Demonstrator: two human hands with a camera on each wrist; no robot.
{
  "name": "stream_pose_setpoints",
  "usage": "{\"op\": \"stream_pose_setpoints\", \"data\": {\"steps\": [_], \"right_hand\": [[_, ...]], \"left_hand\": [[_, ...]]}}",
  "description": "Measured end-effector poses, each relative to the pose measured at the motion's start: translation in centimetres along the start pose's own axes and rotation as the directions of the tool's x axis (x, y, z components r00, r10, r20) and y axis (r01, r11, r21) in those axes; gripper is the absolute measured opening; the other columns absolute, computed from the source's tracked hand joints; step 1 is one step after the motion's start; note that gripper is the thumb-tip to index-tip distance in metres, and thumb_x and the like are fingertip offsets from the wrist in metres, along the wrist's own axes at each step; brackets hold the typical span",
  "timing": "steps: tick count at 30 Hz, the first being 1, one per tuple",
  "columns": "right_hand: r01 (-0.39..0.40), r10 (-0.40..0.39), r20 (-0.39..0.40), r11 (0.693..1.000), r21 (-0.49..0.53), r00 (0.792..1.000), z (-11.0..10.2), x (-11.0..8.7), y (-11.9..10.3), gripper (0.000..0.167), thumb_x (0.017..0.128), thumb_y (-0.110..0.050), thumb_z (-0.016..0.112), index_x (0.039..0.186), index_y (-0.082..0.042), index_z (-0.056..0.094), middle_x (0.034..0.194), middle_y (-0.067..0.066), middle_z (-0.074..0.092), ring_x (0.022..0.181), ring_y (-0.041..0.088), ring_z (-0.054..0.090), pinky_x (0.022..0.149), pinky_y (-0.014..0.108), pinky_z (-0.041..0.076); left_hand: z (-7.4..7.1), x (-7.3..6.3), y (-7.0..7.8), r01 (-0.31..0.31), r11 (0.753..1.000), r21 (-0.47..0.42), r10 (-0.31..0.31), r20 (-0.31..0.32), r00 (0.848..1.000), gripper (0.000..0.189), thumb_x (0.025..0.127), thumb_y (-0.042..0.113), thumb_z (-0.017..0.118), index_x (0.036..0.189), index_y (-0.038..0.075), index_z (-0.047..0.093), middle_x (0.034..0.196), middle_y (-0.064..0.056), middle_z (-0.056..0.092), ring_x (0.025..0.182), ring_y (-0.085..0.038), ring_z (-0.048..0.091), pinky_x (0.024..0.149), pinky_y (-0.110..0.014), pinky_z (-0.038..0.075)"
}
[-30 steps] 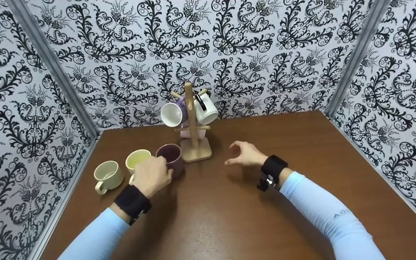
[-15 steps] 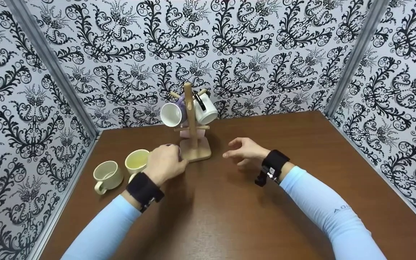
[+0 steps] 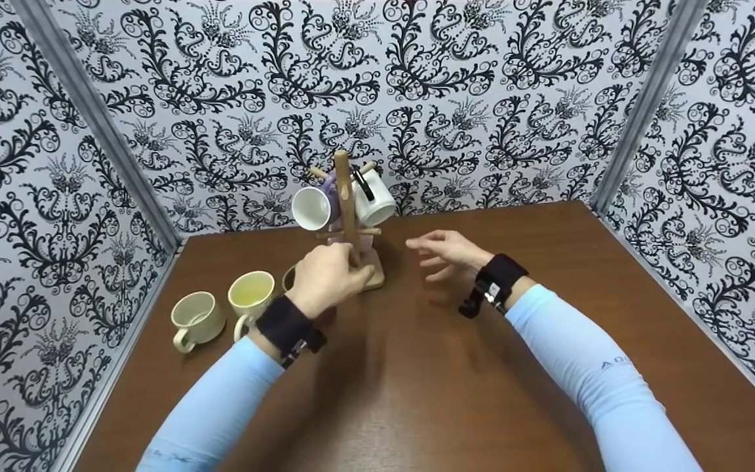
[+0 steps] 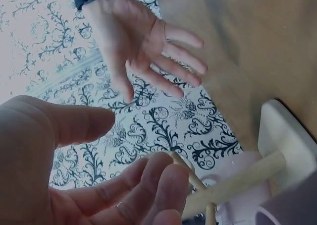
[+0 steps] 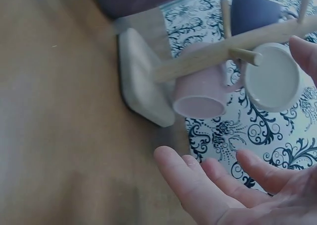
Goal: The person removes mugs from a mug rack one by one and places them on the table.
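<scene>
- Pale wooden mug tree (image 3: pixel 343 177), a post with pegs on a squared base, stands toward the back of the brown wooden table (image 3: pixel 430 393), just beyond my two hands.
- My left hand (image 3: pixel 325 278) hangs in front of its base, thumb and fingers apart, with nothing in its grasp; whether it touches the post I cannot tell.
- My right hand (image 3: pixel 449 252) hovers right of the base, fingers loosely spread, holding nothing.
- Dark plum mug (image 3: pixel 290 278) sits just beside the base, mostly hidden behind my left hand; a blind sweep could tip it, I judge.
- Bumping the post might shake loose the lilac mug with a white inside (image 3: pixel 312 208) or the white mug with a black handle (image 3: pixel 374 200). Low down, the post partly screens the pale pink mug (image 5: pixel 200 84).
- Pale yellow mug (image 3: pixel 251 290) stands near my left wrist; the black wrist strap (image 3: pixel 284 324) could catch its handle if I pull back low.
- Farther left, a greenish-cream mug (image 3: pixel 198 319) stands upright; black-and-white patterned walls (image 3: pixel 482 65) limit reach behind.
</scene>
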State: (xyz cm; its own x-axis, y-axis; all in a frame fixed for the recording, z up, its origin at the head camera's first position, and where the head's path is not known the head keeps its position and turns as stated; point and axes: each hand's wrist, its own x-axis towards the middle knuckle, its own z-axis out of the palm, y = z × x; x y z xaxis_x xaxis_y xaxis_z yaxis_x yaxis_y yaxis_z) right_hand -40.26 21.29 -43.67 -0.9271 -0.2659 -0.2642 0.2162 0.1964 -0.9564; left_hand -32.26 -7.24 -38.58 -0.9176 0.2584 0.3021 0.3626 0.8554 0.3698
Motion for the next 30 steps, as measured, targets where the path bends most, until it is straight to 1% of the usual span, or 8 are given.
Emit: {"op": "stream_pose_setpoints", "data": {"steps": [2, 4, 7, 9, 15, 21, 26, 30], "right_hand": [[-0.012, 0.012, -0.009, 0.999, 0.039, 1.0, -0.2, 0.2, -0.5, 0.084, 0.104, -0.043, 0.078, 0.166, -0.001, 0.039, 0.173, 0.03, 0.045, 0.16, 0.053, 0.048, 0.121, 0.064, 0.054], [-0.015, 0.016, -0.014, 0.997, 0.08, 1.0, -0.4, 0.4, -1.1, 0.087, 0.104, -0.045, 0.078, 0.168, -0.002, 0.036, 0.174, 0.031, 0.042, 0.16, 0.052, 0.047, 0.124, 0.065, 0.052], [-0.015, 0.018, -0.021, 0.991, 0.135, 1.0, -0.4, 0.9, -1.9, 0.092, 0.104, -0.047, 0.078, 0.171, -0.004, 0.032, 0.176, 0.032, 0.038, 0.161, 0.051, 0.045, 0.127, 0.067, 0.048], [-0.01, 0.015, -0.029, 0.988, 0.155, 0.999, -0.3, 1.2, -2.5, 0.094, 0.104, -0.048, 0.077, 0.172, -0.004, 0.03, 0.178, 0.033, 0.035, 0.162, 0.051, 0.044, 0.127, 0.066, 0.048], [-0.002, 0.014, -0.062, 0.983, 0.182, 0.998, 0.5, 1.9, -4.4, 0.099, 0.102, -0.055, 0.078, 0.174, -0.006, 0.032, 0.179, 0.032, 0.034, 0.162, 0.05, 0.045, 0.124, 0.062, 0.053], [0.002, 0.018, -0.092, 0.977, 0.213, 0.996, 0.9, 2.6, -5.9, 0.096, 0.101, -0.056, 0.079, 0.173, -0.008, 0.035, 0.178, 0.031, 0.036, 0.159, 0.049, 0.048, 0.125, 0.061, 0.052], [0.0, 0.024, -0.094, 0.969, 0.248, 0.995, 1.2, 3.4, -6.3, 0.098, 0.103, -0.054, 0.077, 0.175, -0.008, 0.03, 0.179, 0.03, 0.034, 0.161, 0.049, 0.046, 0.125, 0.06, 0.052], [0.0, 0.027, -0.102, 0.966, 0.257, 0.994, 1.3, 3.8, -6.7, 0.099, 0.102, -0.054, 0.078, 0.175, -0.007, 0.031, 0.178, 0.029, 0.034, 0.163, 0.049, 0.044, 0.126, 0.06, 0.052]], "left_hand": [[0.3, 0.2, 0.5, -0.022, 1.0, -0.011, 0.022, -0.004, 1.0, 0.026, 0.093, 0.042, 0.079, 0.088, 0.016, 0.079, 0.084, -0.005, 0.08, 0.083, -0.033, 0.079, 0.074, -0.055, 0.063], [0.7, 0.4, 1.0, -0.043, 0.999, -0.013, 0.043, 0.008, 0.999, 0.025, 0.093, 0.042, 0.079, 0.086, 0.018, 0.079, 0.082, -0.004, 0.08, 0.082, -0.032, 0.078, 0.073, -0.054, 0.062], [1.4, 0.6, 1.6, -0.06, 0.998, -0.009, 0.061, 0.044, 0.997, 0.025, 0.093, 0.044, 0.08, 0.086, 0.02, 0.079, 0.082, -0.002, 0.08, 0.081, -0.03, 0.079, 0.071, -0.053, 0.062], [2.0, 0.6, 2.0, -0.072, 0.997, 0.003, 0.071, 0.072, 0.995, 0.027, 0.095, 0.045, 0.08, 0.087, 0.019, 0.08, 0.083, -0.004, 0.081, 0.082, -0.031, 0.079, 0.072, -0.053, 0.063], [3.7, 0.3, 2.9, -0.108, 0.994, 0.025, 0.104, 0.116, 0.988, 0.035, 0.096, 0.047, 0.08, 0.096, 0.011, 0.082, 0.092, -0.012, 0.085, 0.086, -0.038, 0.082, 0.074, -0.054, 0.065], [5.1, 0.0, 3.8, -0.112, 0.993, 0.036, 0.104, 0.167, 0.98, 0.041, 0.096, 0.051, 0.08, 0.102, 0.011, 0.083, 0.098, -0.014, 0.085, 0.092, -0.04, 0.082, 0.078, -0.057, 0.066], [6.5, -0.6, 4.1, -0.123, 0.99, 0.065, 0.108, 0.199, 0.974, 0.043, 0.095, 0.052, 0.081, 0.102, 0.01, 0.083, 0.1, -0.015, 0.085, 0.095, -0.041, 0.082, 0.081, -0.058, 0.066], [7.6, -1.1, 4.3, -0.144, 0.988, 0.063, 0.127, 0.218, 0.968, 0.04, 0.094, 0.052, 0.082, 0.094, 0.012, 0.081, 0.094, -0.012, 0.083, 0.09, -0.038, 0.082, 0.076, -0.056, 0.065]]}}
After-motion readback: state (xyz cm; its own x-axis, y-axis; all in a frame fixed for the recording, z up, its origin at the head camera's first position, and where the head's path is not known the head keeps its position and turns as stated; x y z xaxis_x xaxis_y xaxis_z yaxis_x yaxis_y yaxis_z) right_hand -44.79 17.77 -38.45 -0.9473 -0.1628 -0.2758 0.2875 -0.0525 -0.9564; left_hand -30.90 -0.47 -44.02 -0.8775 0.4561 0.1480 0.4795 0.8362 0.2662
